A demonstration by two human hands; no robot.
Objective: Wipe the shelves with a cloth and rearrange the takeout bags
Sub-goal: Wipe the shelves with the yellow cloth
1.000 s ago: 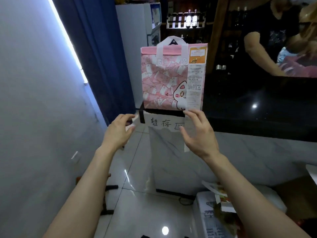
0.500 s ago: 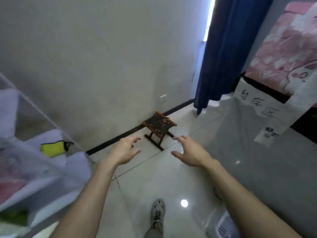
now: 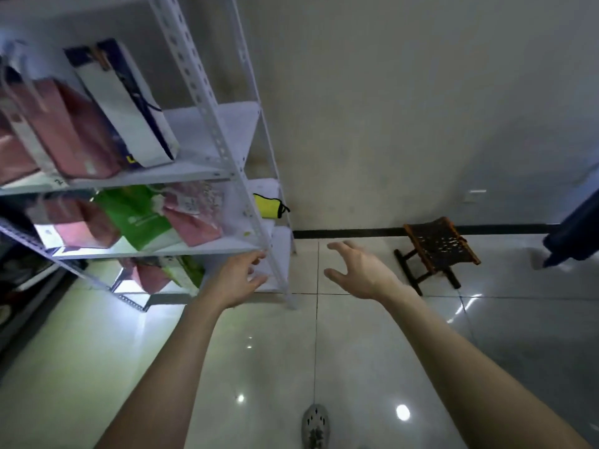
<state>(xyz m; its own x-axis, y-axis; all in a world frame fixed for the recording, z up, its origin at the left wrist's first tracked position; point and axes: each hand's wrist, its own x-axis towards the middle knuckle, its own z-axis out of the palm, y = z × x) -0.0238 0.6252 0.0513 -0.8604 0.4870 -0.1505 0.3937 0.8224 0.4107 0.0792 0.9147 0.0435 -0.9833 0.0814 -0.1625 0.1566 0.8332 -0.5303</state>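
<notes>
A white metal shelf rack [image 3: 207, 102] fills the upper left. Its upper shelf carries a white and navy bag [image 3: 129, 105] and a pink bag [image 3: 74, 131]. The shelf below holds a green bag [image 3: 136, 215] between pink bags [image 3: 191, 218]. More bags [image 3: 158, 275] sit on the lowest shelf. A yellow cloth [image 3: 269, 205] lies at the rack's right end. My left hand [image 3: 241, 275] reaches at the rack's front corner post with loose fingers, empty. My right hand [image 3: 359, 268] hovers over the floor right of the rack, fingers spread, holding nothing.
A small dark wooden stool [image 3: 437, 247] stands by the wall to the right. A blue curtain [image 3: 577, 231] hangs at the far right edge. Glossy floor tiles [image 3: 324, 351] stretch below, with my shoe [image 3: 315, 427] at the bottom.
My view has swung left from the pink bag on the counter to the shelf rack. Both empty hands have come along and now sit near the rack's corner.
</notes>
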